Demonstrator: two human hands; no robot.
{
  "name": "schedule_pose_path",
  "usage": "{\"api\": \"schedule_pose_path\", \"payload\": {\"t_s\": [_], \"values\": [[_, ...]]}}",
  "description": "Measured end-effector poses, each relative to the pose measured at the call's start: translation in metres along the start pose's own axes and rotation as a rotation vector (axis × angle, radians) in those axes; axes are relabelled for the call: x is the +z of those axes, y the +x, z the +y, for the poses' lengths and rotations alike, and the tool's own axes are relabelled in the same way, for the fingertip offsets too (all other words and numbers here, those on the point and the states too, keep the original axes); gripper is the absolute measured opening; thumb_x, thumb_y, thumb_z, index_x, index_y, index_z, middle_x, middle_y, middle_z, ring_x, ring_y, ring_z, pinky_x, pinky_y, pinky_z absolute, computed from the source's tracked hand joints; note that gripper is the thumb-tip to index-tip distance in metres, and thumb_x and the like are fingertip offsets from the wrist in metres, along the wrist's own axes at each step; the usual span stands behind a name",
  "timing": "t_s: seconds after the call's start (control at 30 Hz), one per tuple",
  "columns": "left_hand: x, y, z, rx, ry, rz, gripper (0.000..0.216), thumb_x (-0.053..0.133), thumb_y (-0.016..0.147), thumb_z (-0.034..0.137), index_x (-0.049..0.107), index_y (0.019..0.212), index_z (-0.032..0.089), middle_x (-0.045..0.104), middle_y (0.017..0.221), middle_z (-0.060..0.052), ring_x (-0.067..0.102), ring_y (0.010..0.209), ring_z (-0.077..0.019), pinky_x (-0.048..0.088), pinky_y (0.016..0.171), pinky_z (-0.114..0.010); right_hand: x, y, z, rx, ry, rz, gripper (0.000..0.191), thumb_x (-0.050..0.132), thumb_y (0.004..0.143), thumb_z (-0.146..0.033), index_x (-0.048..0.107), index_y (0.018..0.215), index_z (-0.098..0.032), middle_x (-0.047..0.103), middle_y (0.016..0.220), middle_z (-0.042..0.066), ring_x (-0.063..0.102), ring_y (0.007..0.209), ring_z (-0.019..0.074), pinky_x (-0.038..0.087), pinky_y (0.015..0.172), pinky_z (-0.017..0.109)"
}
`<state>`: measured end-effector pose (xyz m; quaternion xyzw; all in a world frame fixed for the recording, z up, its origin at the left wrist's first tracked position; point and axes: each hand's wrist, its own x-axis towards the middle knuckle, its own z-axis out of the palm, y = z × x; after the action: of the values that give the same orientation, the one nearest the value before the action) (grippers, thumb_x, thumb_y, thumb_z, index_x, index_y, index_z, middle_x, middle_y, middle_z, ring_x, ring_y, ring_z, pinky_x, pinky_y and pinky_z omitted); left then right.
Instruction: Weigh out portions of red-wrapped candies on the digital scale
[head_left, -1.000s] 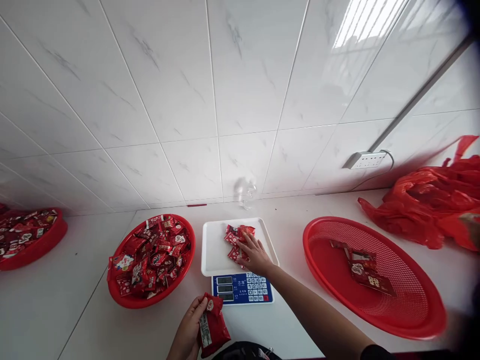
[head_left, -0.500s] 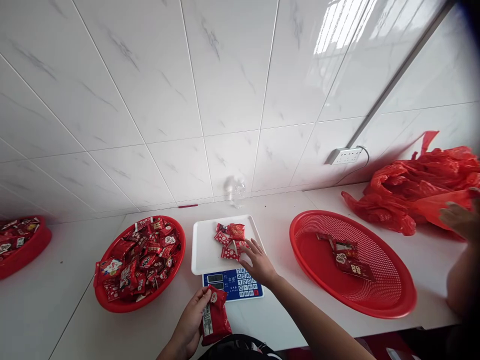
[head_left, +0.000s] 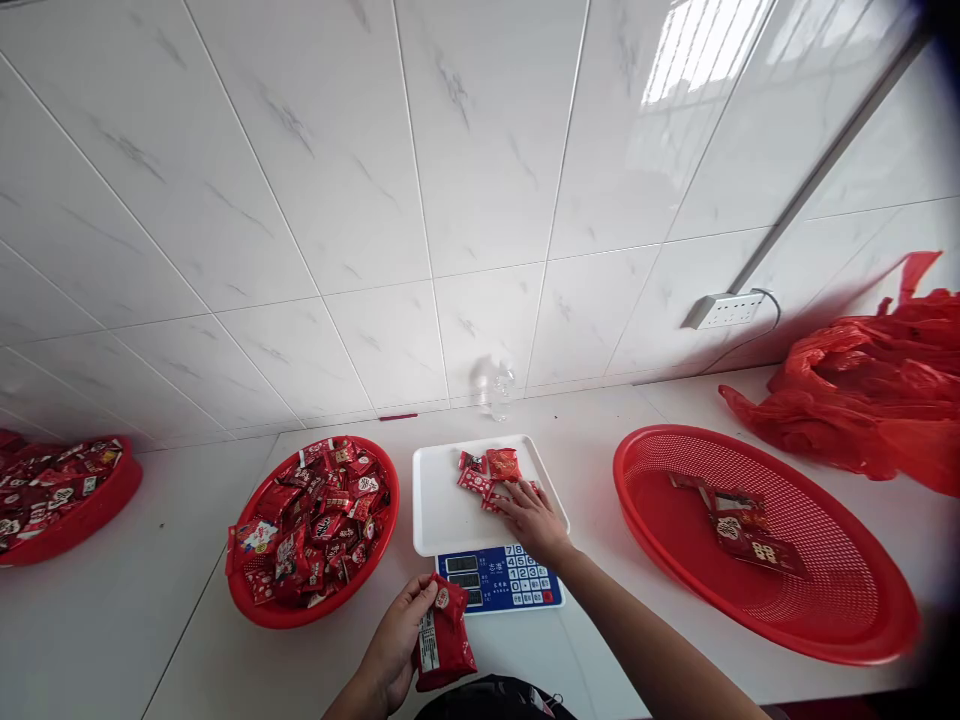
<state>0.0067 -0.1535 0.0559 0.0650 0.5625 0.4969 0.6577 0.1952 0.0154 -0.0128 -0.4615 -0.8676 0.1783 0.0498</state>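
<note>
The scale (head_left: 480, 585) has a blue front panel with white number keys whose digits can be read; the small characters in its middle are too fine to make out. The red pouch (head_left: 448, 650) carries a white label strip of unreadable print and a round white emblem near its top. The left hand (head_left: 397, 645) holds this pouch upright at the worktop's (head_left: 585, 440) near edge, with its grip clenched around it. The right hand (head_left: 534, 515) reaches forward and lies palm down with its grip released. Its fingers are spread over the wrapped sweets (head_left: 491, 468) on the scale's white tray (head_left: 442, 505).
</note>
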Motion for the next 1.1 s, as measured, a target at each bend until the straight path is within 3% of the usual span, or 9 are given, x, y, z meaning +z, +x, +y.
{"api": "schedule_pose_path", "payload": {"t_s": [0.27, 0.4, 0.5, 0.63, 0.77, 0.83, 0.9, 1.0, 1.1], "values": [[-0.009, 0.003, 0.006, 0.002, -0.018, 0.008, 0.03, 0.072, 0.063, 0.034, 0.058, 0.084, 0.018, 0.067, 0.072, 0.0, 0.06, 0.061, -0.0122, 0.044, 0.061, -0.023, -0.003, 0.0, 0.013, -0.025, -0.014, 0.102, 0.042, 0.031, 0.085, -0.016, 0.056, 0.114, -0.032, 0.048, 0.132, 0.0, 0.038, 0.124, 0.0228, 0.035, 0.094, 0.043], [-0.017, 0.004, 0.003, 0.004, -0.029, 0.016, 0.032, 0.074, 0.061, 0.035, 0.058, 0.083, 0.017, 0.067, 0.07, 0.0, 0.059, 0.058, -0.011, 0.043, 0.059, -0.022, -0.009, -0.005, 0.005, -0.038, 0.119, 0.168, 0.035, 0.03, 0.086, -0.021, 0.06, 0.103, -0.028, 0.057, 0.122, 0.003, 0.048, 0.113, 0.0234, 0.04, 0.089, 0.04], [-0.017, 0.005, 0.002, 0.008, -0.026, 0.023, 0.031, 0.073, 0.061, 0.034, 0.058, 0.083, 0.017, 0.066, 0.07, 0.001, 0.059, 0.058, -0.0109, 0.043, 0.058, -0.021, -0.013, -0.004, -0.001, 0.059, 0.34, 0.254, 0.03, 0.032, 0.087, -0.032, 0.06, 0.096, -0.025, 0.063, 0.107, 0.005, 0.056, 0.1, 0.0236, 0.044, 0.083, 0.039], [-0.011, 0.005, 0.001, -0.012, -0.021, 0.006, 0.033, 0.071, 0.064, 0.034, 0.059, 0.089, 0.018, 0.068, 0.075, 0.0, 0.061, 0.062, -0.0129, 0.046, 0.061, -0.024, -0.013, 0.001, -0.005, 0.362, 0.874, 0.325, 0.031, 0.038, 0.081, -0.046, 0.054, 0.09, -0.021, 0.067, 0.085, 0.006, 0.062, 0.073, 0.0207, 0.05, 0.063, 0.035], [-0.008, 0.008, -0.002, -0.009, -0.023, -0.013, 0.031, 0.07, 0.066, 0.032, 0.059, 0.091, 0.019, 0.068, 0.079, -0.001, 0.063, 0.066, -0.0141, 0.047, 0.064, -0.025, -0.026, -0.008, 0.009, 0.441, 1.087, 0.401, 0.037, 0.039, 0.078, -0.051, 0.049, 0.092, -0.018, 0.067, 0.085, 0.007, 0.063, 0.068, 0.0183, 0.051, 0.059, 0.032], [-0.008, 0.01, -0.003, 0.004, -0.033, -0.017, 0.03, 0.07, 0.067, 0.03, 0.058, 0.092, 0.018, 0.068, 0.082, -0.002, 0.064, 0.068, -0.0145, 0.048, 0.065, -0.025, -0.041, -0.024, 0.03, 0.474, 1.055, 0.494, 0.035, 0.043, 0.075, -0.049, 0.05, 0.091, -0.019, 0.067, 0.086, 0.007, 0.064, 0.071, 0.0193, 0.051, 0.061, 0.032], [-0.007, 0.01, -0.004, 0.008, -0.037, -0.007, 0.031, 0.07, 0.067, 0.03, 0.058, 0.092, 0.018, 0.068, 0.082, -0.002, 0.063, 0.068, -0.0144, 0.048, 0.065, -0.025, -0.059, -0.045, 0.059, 0.566, 0.815, 0.57, 0.032, 0.042, 0.075, -0.045, 0.052, 0.092, -0.019, 0.067, 0.087, 0.008, 0.063, 0.075, 0.0216, 0.05, 0.064, 0.032], [-0.005, 0.008, -0.004, -0.001, -0.019, 0.007, 0.032, 0.07, 0.066, 0.033, 0.058, 0.091, 0.018, 0.068, 0.077, -0.002, 0.062, 0.063, -0.0127, 0.048, 0.061, -0.024, -0.081, -0.076, 0.104, 0.739, 0.329, 0.541, 0.034, 0.036, 0.079, -0.039, 0.054, 0.101, -0.02, 0.063, 0.102, 0.012, 0.06, 0.09, 0.0282, 0.047, 0.07, 0.038], [-0.003, 0.007, -0.004, -0.006, -0.017, 0.009, 0.031, 0.07, 0.066, 0.033, 0.058, 0.089, 0.017, 0.068, 0.075, -0.001, 0.061, 0.061, -0.0117, 0.047, 0.06, -0.023, -0.087, -0.087, 0.126, 0.8, 0.113, 0.429, 0.042, 0.027, 0.083, -0.034, 0.05, 0.114, -0.017, 0.057, 0.115, 0.016, 0.055, 0.101, 0.0325, 0.045, 0.076, 0.045]]}}
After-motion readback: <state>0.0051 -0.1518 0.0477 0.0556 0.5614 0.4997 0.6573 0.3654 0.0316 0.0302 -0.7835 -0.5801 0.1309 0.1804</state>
